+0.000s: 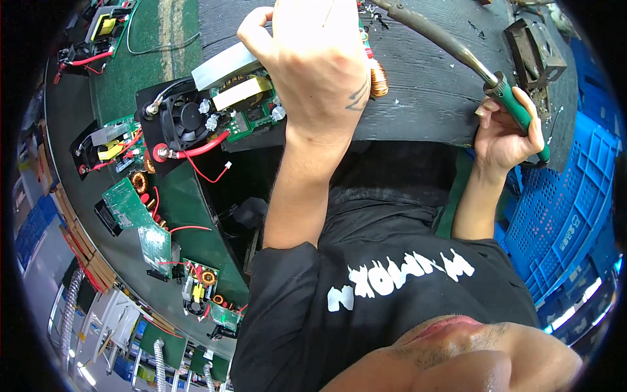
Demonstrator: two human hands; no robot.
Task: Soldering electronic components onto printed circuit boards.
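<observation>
My right hand point(506, 134) is closed around the green handle of a soldering iron point(450, 47). The iron's metal shaft slants up and left, and its tip end lies close to the top edge, beside my left hand. My left hand point(320, 59) is back up over a green circuit board point(251, 121). One finger of it is curled at the left; the others run out at the top edge, so what they grip is hidden. The board carries a black fan point(186, 117), a silver heat sink point(225, 65), a yellow transformer point(243, 93) and a copper coil point(379, 80).
A metal iron stand point(534, 55) sits at the right of the dark bench top point(424, 111). Several similar boards point(124, 144) lie on the green surface at left. Loose red leads point(209, 173) hang from the fan board. Blue plastic crates point(555, 202) stand at right.
</observation>
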